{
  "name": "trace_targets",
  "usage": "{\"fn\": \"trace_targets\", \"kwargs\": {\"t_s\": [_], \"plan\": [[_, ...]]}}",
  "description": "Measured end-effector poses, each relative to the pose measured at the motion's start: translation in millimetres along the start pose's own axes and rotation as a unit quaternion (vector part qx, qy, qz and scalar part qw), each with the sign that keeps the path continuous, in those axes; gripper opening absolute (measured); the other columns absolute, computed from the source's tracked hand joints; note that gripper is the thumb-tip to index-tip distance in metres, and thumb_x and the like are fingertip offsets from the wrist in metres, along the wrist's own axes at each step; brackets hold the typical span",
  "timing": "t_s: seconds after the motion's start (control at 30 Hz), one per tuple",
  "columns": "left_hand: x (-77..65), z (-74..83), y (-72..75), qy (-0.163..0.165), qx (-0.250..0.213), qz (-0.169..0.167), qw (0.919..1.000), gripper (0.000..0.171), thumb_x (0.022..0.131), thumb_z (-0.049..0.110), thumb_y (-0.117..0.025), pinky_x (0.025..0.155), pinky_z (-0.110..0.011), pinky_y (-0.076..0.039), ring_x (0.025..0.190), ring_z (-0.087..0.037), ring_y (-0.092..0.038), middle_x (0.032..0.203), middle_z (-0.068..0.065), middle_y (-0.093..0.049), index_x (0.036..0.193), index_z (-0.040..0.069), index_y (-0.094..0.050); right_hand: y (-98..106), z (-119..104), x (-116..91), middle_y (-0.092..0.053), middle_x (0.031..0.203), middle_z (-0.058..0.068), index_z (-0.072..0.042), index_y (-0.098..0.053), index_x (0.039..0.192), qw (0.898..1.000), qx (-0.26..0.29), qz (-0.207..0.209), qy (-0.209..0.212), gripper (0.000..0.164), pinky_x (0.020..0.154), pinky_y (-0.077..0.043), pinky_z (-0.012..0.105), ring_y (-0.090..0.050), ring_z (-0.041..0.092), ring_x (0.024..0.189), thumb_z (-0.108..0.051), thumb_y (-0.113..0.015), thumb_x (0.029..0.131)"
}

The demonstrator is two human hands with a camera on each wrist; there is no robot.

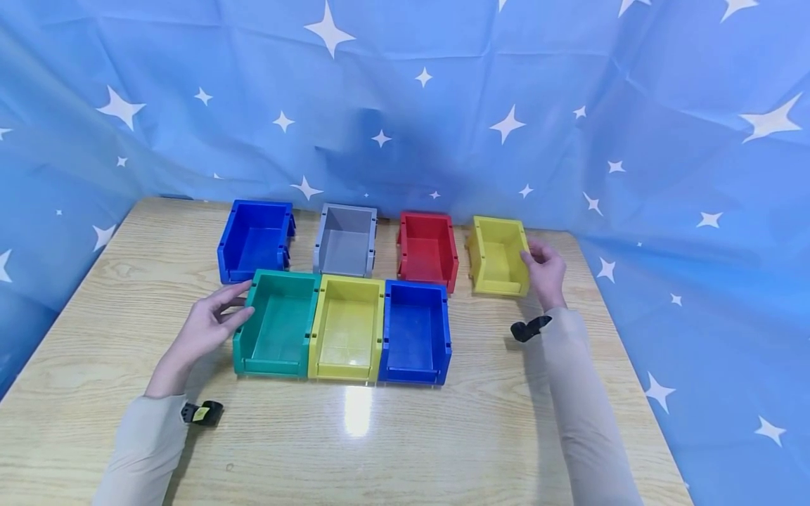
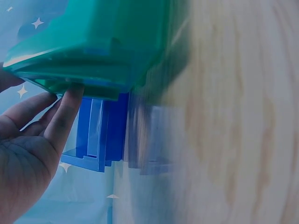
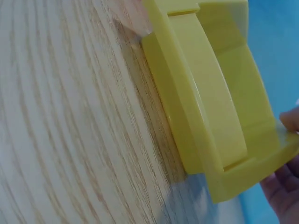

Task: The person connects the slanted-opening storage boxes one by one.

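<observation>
Pale sleeves (image 1: 144,443) above a light wood-grain table (image 1: 285,457) with glossy glare (image 1: 358,411); beyond, creased blue cloth (image 1: 443,95) with white stars (image 1: 329,29). Front row, smooth plastic, touching, left to right: green bin (image 1: 280,323), pinched at its left wall by the left hand (image 1: 209,320); front yellow bin (image 1: 346,327); front blue bin (image 1: 414,330). Back row, spaced apart: back blue bin (image 1: 256,242), grey bin (image 1: 346,242), red bin (image 1: 427,249), back yellow bin (image 1: 498,260), grasped at its right wall by the right hand (image 1: 548,274). Seven open-topped bins: two blue, two yellow, three singles.
</observation>
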State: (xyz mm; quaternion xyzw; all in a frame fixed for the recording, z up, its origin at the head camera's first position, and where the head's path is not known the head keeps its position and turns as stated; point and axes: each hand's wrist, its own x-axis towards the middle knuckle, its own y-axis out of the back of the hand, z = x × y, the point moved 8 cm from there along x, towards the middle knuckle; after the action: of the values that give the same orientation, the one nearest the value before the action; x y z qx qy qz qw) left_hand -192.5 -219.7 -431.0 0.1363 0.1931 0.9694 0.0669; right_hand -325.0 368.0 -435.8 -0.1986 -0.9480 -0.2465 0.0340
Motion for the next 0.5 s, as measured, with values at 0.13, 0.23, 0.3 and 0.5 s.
{"fn": "trace_targets", "kwargs": {"t_s": [0.13,0.23,0.3,0.5], "plan": [[-0.3,-0.1,0.2,0.001,0.0,0.001,1.0,0.044,0.089,-0.007,-0.057,0.081,-0.007,-0.045,0.097,0.008,-0.052,0.127,-0.029,-0.048,0.131,-0.012,-0.046,1.6,0.3,-0.1,-0.063,0.088,-0.004,0.0,-0.064,0.118,1.0,0.006,0.011,-0.016,0.031,0.069,-0.045,0.011,-0.053,0.001,0.078,-0.009,-0.064,0.089],[-0.4,-0.2,0.0,0.003,-0.001,0.001,1.0,0.044,0.089,-0.007,-0.057,0.081,-0.007,-0.045,0.097,0.007,-0.052,0.127,-0.028,-0.048,0.131,-0.012,-0.046,2.3,0.8,-0.7,-0.063,0.085,-0.005,-0.001,-0.064,0.118,0.999,0.005,0.018,-0.03,0.031,0.068,-0.046,0.011,-0.053,0.001,0.076,-0.007,-0.064,0.088],[-0.4,-0.3,-0.2,0.004,-0.001,0.0,1.0,0.044,0.089,-0.006,-0.057,0.081,-0.007,-0.045,0.097,0.007,-0.052,0.128,-0.028,-0.048,0.131,-0.012,-0.046,2.1,1.4,-1.6,-0.063,0.084,-0.004,-0.002,-0.065,0.118,0.999,0.004,0.021,-0.039,0.031,0.068,-0.046,0.011,-0.053,0.001,0.076,-0.007,-0.064,0.087],[-0.4,-0.7,-0.8,0.013,0.002,-0.003,0.9999,0.044,0.09,-0.004,-0.057,0.082,-0.006,-0.044,0.098,0.007,-0.051,0.129,-0.027,-0.047,0.132,-0.011,-0.046,0.6,5.1,-2.4,-0.064,0.089,0.0,-0.004,-0.065,0.118,0.998,0.005,0.023,-0.06,0.031,0.068,-0.047,0.011,-0.054,0.001,0.078,-0.008,-0.065,0.087]]}}
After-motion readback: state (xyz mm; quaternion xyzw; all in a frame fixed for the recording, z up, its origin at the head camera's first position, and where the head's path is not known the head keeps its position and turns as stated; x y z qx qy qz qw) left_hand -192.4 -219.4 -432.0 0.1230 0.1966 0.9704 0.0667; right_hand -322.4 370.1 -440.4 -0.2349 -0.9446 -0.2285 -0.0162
